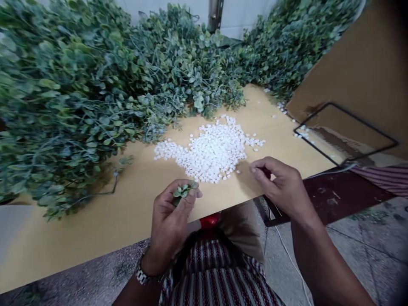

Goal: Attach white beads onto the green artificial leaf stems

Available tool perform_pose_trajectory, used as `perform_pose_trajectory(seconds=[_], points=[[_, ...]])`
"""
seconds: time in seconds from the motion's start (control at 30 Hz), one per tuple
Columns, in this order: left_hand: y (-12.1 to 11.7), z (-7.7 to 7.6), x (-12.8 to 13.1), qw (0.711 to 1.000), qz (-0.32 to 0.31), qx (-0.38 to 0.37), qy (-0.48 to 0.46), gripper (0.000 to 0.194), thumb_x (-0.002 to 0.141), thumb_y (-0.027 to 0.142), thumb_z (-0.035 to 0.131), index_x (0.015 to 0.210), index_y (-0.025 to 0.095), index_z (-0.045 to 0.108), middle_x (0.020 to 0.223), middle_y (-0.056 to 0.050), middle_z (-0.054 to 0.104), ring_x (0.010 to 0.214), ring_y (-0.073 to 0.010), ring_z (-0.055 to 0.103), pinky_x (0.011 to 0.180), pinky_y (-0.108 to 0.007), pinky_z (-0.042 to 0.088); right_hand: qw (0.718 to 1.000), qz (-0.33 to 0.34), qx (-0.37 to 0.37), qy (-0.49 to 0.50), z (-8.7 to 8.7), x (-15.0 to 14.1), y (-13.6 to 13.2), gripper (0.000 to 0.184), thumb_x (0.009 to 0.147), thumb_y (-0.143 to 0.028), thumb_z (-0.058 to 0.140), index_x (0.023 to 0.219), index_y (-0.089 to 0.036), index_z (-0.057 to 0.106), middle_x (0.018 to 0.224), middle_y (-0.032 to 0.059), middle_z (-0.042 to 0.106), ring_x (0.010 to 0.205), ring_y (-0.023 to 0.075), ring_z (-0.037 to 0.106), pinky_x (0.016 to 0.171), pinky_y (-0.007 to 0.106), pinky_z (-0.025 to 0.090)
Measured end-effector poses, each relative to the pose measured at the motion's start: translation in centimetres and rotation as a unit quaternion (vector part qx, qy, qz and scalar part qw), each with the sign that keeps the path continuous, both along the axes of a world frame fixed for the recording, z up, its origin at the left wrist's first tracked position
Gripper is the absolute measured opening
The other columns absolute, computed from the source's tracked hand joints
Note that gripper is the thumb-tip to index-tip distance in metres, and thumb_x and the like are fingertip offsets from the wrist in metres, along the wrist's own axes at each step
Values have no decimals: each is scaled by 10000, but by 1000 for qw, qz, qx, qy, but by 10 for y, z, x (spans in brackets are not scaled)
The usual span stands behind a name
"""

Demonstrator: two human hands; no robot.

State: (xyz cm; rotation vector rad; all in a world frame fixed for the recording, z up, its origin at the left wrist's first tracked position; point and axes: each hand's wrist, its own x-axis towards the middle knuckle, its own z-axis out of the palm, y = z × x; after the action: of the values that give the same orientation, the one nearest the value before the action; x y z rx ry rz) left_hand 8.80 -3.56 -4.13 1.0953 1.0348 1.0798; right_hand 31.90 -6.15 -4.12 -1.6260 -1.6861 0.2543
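My left hand (170, 219) is closed on a small green leaf sprig (181, 192), pinched between thumb and fingers over the table's near edge. Just beyond it lies a heap of small white plastic pieces (213, 148), flat and roundish. To the right of the heap my right hand (283, 185) hovers above the table with thumb and forefinger brought together. Whatever is in that pinch, if anything, is too small to make out. Neither hand touches the heap.
Dense artificial foliage (105, 80) is piled along the table's (95, 229) back and left. At right stand a cardboard sheet (357, 76) and a thin black wire frame (347, 112), with stray white pieces nearby. A dark red bench (341, 195) sits lower right; a pale cable (291, 259) hangs beside it.
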Motion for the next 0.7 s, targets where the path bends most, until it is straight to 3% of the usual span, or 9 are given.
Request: perform_pose_trajectory(seconds=[0.13, 0.3, 0.43, 0.57, 0.7], points=[[3, -2, 6, 999, -17, 20, 38, 107, 808, 248, 639, 897, 201, 603, 740, -4, 650, 555, -79, 492, 464, -170, 347, 997, 44, -55, -38, -3, 6, 13, 117, 862, -191, 508, 852, -160, 620, 815, 47, 627, 747, 154, 587, 660, 273, 435], [5, 2, 15, 995, -15, 44, 93, 68, 776, 224, 639, 763, 172, 598, 633, 17, 569, 482, -70, 416, 433, -173, 327, 994, 26, -82, -71, -5, -4, 19, 99, 838, -188, 525, 817, -159, 617, 787, 36, 594, 701, 148, 551, 625, 270, 403], [5, 2, 18, 996, -20, 35, 81, 55, 749, 201, 655, 739, 165, 615, 612, 18, 558, 527, -79, 460, 474, -166, 359, 995, 36, -84, -47, -8, 0, 16, 77, 826, -174, 544, 767, -173, 591, 780, 25, 587, 720, 152, 546, 641, 272, 395], [4, -1, 18, 997, -36, 44, 59, 48, 757, 183, 642, 715, 161, 638, 649, 3, 606, 603, -92, 534, 560, -173, 409, 992, 33, -51, 111, -13, 2, 9, 71, 818, -216, 592, 752, -190, 585, 727, 4, 568, 680, 140, 533, 632, 268, 405], [0, 0, 20, 994, -76, 55, 64, 22, 752, 162, 632, 741, 154, 650, 669, -7, 630, 594, -98, 549, 559, -184, 425, 930, 96, -59, 350, -11, -14, 1, 94, 778, -264, 675, 742, -198, 618, 677, -11, 568, 613, 115, 501, 565, 242, 400]])
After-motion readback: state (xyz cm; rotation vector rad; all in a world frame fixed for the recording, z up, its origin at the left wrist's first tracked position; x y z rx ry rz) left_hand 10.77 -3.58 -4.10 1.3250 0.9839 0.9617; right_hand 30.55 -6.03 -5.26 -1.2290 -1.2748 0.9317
